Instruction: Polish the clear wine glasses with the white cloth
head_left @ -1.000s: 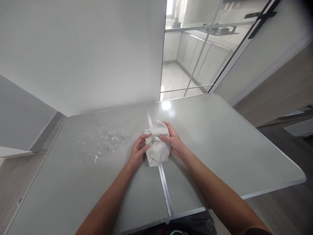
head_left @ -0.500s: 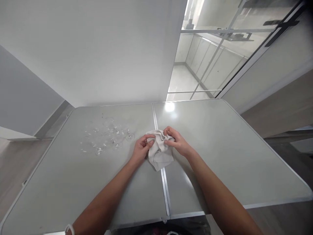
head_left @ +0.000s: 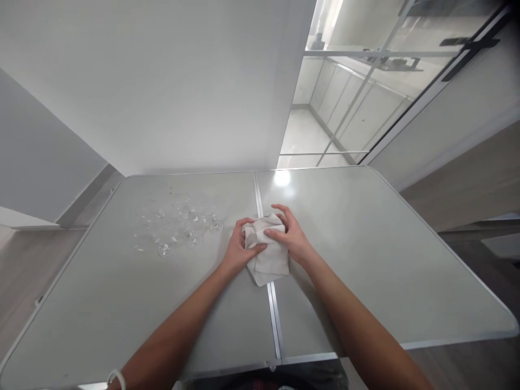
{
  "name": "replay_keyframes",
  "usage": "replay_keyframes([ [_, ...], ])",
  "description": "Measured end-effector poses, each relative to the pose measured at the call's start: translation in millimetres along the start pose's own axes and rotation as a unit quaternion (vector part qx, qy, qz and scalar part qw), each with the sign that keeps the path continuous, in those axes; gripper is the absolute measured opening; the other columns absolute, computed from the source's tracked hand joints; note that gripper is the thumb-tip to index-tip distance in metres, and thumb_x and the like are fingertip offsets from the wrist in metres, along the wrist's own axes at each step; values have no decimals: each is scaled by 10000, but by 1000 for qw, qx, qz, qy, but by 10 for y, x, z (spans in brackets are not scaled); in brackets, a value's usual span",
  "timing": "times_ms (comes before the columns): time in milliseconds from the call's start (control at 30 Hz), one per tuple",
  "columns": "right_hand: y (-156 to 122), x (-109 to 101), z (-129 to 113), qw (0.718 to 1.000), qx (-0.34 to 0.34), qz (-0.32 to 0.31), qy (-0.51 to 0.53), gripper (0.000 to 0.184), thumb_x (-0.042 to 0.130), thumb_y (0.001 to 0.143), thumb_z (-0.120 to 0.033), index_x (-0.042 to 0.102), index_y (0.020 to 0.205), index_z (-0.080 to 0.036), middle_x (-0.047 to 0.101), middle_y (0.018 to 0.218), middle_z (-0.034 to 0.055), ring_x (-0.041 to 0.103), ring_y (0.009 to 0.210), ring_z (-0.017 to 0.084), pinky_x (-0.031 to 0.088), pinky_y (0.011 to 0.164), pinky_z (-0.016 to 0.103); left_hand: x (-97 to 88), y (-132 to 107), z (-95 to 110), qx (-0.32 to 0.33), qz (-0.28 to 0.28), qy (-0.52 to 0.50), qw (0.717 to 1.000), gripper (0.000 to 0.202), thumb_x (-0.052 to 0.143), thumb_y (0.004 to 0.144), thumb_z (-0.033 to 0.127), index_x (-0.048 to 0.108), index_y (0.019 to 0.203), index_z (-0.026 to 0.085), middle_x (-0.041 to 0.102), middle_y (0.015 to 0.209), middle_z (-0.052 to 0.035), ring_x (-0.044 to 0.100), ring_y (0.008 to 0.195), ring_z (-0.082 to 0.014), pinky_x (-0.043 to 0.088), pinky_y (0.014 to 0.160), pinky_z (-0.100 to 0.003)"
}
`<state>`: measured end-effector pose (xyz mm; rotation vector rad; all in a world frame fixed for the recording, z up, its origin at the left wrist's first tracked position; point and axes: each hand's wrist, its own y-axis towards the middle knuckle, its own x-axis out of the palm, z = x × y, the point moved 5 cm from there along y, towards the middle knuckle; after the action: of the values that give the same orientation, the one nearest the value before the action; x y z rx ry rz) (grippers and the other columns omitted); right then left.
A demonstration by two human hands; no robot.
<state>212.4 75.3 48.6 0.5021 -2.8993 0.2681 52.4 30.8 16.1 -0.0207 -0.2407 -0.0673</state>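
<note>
A person's bare hands hold a rumpled white cloth (head_left: pixel 271 257): the left hand (head_left: pixel 240 246) grips its left side with the thumb on top, and the right hand (head_left: pixel 293 237) grips its right side, one finger lifted off the fabric. Beneath the cloth runs the metal seam (head_left: pixel 274 322) of a pale grey table (head_left: pixel 374 260). Left of the cloth, near it, is a cluster of clear stemmed glasses (head_left: pixel 189 234), too transparent to count. Beyond the cloth rises a plain white wall (head_left: pixel 170 97); farther right, a glass-paned door (head_left: pixel 382 53).
</note>
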Motion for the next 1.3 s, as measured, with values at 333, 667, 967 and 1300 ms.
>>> replay_keyframes([
  [333, 3, -40, -105, 998, -60, -25, -7, 602, 791, 707, -319, 607, 1281, -324, 473, 1274, 64, 595, 962, 203, 556, 758, 321, -130, -10, 146, 93, 92, 73, 989, 596, 873, 654, 349, 562, 1151, 243, 609, 1157, -62, 610, 1016, -229, 497, 854, -319],
  [667, -30, -90, -211, 908, -242, -41, -341, 27, 718, 795, -254, 722, 821, -259, 578, 1135, 86, 514, 1044, 287, 449, 974, 505, -156, -40, 191, 195, 99, 212, 952, 449, 841, 711, 353, 679, 1118, 257, 508, 1219, -93, 510, 1192, -267, 449, 968, -381],
  [967, 222, -618, 271, 973, 72, 173, 135, 255, 754, 736, -255, 702, 979, -196, 745, 1031, 95, 677, 991, 291, 582, 857, 428, -131, -277, 441, 368, 182, 353, 841, 190, 633, 870, 233, 532, 1031, 222, 490, 959, -60, 502, 883, -197, 462, 775, -347],
  [1300, 324, -656, 430, 934, -111, 252, 227, 351, 796, 798, -350, 696, 1089, -181, 731, 1151, 69, 678, 1108, 185, 537, 1026, 368, -41, -578, 724, 559, 249, 543, 574, 321, 701, 774, 136, 508, 1008, 239, 568, 1015, -47, 659, 906, -178, 482, 984, -456],
])
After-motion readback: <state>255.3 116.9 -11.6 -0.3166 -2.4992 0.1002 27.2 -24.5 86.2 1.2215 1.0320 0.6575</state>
